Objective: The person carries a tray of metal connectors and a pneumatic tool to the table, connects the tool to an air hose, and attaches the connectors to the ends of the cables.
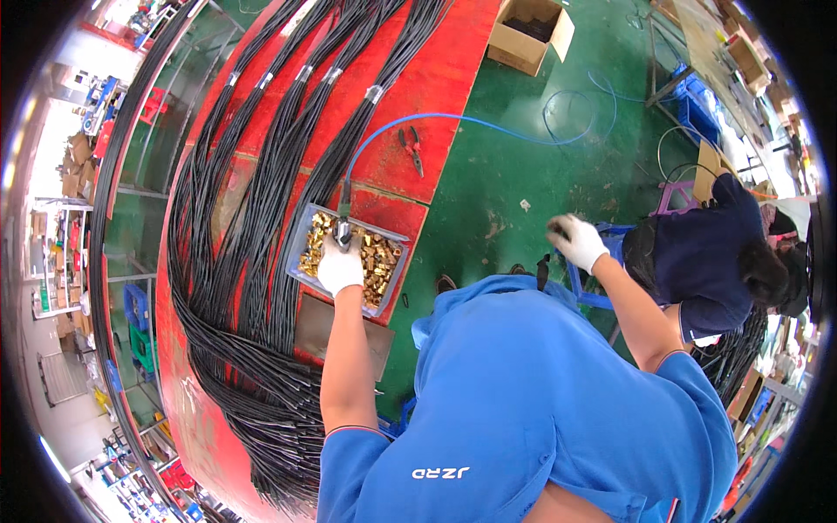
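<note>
My left hand, in a white glove, is closed around a small black and silver air tool. A blue air hose runs from the tool's far end. Hand and tool are over a grey-blue plastic bin filled with brass fittings. My right hand, gloved in white with dark fingertips, is held out over the floor to the right of the table. Its fingers are loosely bent and apart, with nothing visible in them. Long bundles of black cables lie beside the bin.
The red table carries red-handled pliers and a flat metal plate. A cardboard box stands on the green floor, where the hose loops. At the right sits a co-worker in dark blue, near my right arm.
</note>
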The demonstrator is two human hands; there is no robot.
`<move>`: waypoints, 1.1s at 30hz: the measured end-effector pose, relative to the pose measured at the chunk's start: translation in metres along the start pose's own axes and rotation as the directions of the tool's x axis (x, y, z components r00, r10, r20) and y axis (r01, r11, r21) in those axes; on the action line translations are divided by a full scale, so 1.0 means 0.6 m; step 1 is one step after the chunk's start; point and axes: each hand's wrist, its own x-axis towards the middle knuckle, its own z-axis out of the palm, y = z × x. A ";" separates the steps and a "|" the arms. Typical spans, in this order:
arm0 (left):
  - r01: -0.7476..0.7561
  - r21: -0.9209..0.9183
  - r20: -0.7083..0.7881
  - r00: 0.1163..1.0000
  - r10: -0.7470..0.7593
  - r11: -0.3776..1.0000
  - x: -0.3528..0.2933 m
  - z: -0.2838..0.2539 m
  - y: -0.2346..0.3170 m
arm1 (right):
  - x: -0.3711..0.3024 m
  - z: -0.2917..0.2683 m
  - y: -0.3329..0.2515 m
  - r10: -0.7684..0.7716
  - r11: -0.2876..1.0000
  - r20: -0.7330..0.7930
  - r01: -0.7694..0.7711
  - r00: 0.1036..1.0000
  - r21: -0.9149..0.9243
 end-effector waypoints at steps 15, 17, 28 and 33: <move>0.009 0.143 -0.039 0.999 -0.003 0.990 0.078 0.045 -0.049 | -0.256 0.149 0.165 0.691 0.620 0.232 -0.726 0.685 0.298; -0.160 0.181 -0.205 0.959 0.196 0.970 0.086 0.046 -0.062 | -0.206 0.124 0.086 0.582 0.802 0.095 -0.589 0.808 0.097; -0.656 0.201 -0.271 0.676 0.685 0.727 0.011 -0.075 0.046 | 0.182 0.007 -0.424 -0.823 0.561 -0.194 0.712 0.534 -0.422; -0.669 0.120 -0.304 0.678 0.669 0.733 -0.034 -0.101 0.054 | 0.231 0.023 -0.432 -0.808 0.447 0.224 0.814 0.545 -0.372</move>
